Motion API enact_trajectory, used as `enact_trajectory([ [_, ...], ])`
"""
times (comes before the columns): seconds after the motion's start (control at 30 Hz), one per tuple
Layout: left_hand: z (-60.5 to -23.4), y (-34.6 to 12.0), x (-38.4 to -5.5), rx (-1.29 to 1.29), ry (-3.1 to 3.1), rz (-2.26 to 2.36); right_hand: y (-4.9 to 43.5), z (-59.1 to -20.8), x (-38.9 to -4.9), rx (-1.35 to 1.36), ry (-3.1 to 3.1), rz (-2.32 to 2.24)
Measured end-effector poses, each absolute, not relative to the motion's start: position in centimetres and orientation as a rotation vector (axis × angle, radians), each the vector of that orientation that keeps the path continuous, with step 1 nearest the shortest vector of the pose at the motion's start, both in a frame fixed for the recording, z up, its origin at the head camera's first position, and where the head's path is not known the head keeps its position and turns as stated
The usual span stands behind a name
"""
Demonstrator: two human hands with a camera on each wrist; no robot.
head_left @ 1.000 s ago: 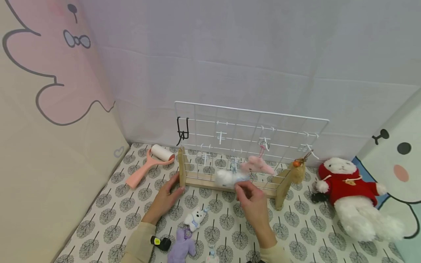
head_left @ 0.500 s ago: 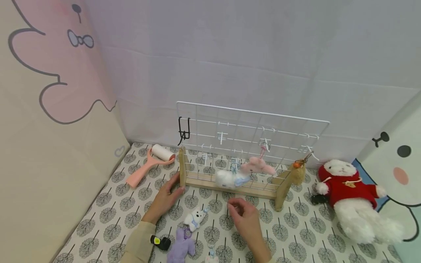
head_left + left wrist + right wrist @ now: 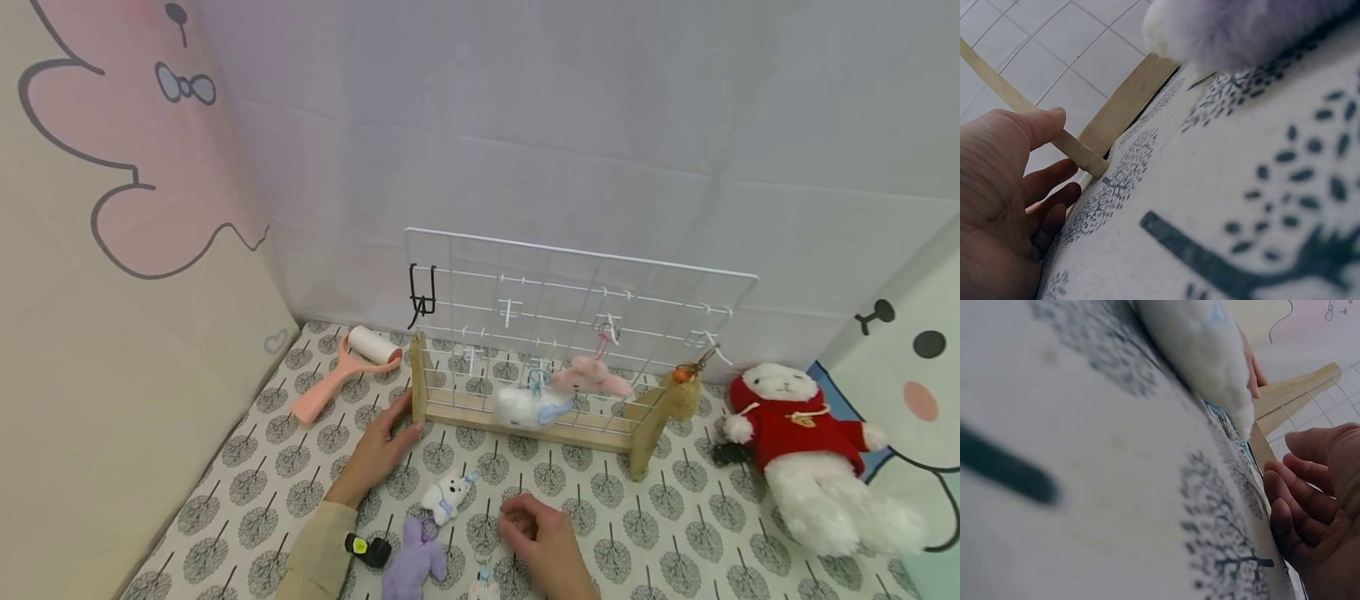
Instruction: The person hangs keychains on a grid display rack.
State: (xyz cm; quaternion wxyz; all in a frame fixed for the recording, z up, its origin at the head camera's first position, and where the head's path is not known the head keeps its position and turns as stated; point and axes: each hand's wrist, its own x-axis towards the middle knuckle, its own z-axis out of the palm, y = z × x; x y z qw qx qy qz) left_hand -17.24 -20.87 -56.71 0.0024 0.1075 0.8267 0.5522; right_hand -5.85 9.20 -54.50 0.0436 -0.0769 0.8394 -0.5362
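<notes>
Gripping a wooden post (image 3: 418, 375), the left hand (image 3: 382, 450) holds the wire rack (image 3: 585, 435).
The right hand (image 3: 538, 542) holds nothing, fingers loosely bent and thumb apart, near a little white bear (image 3: 447, 497) that lies on the cloth (image 3: 247, 500) just beside a purple toy (image 3: 415, 560). The bear looks light and squashy, so its belly should pinch easily. The rack looks stiff; its posts seem best to grab.

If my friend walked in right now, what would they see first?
Probably the white plush in a red hoodie, at the right of the head view. Next, perhaps the white wire rack in the middle, with a pink toy and a fluffy white one hanging on it.
</notes>
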Motion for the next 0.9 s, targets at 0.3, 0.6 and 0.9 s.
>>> enact_trajectory([
  [0.3, -56.9, -21.1, -16.7, 0.314, 2.574, 1.747, 9.2, -55.2, -3.7, -0.619, 2.525, -1.521],
  [0.6, -56.7, -20.9, -17.5, 0.344, 2.555, 1.763, 9.2, -54.3, -3.7, -0.547, 2.529, -1.442],
  [0.9, -56.7, -20.9, -17.5, 0.340, 2.560, 1.764, 8.3, -54.9, -3.8, -0.574, 2.699, -1.334],
])
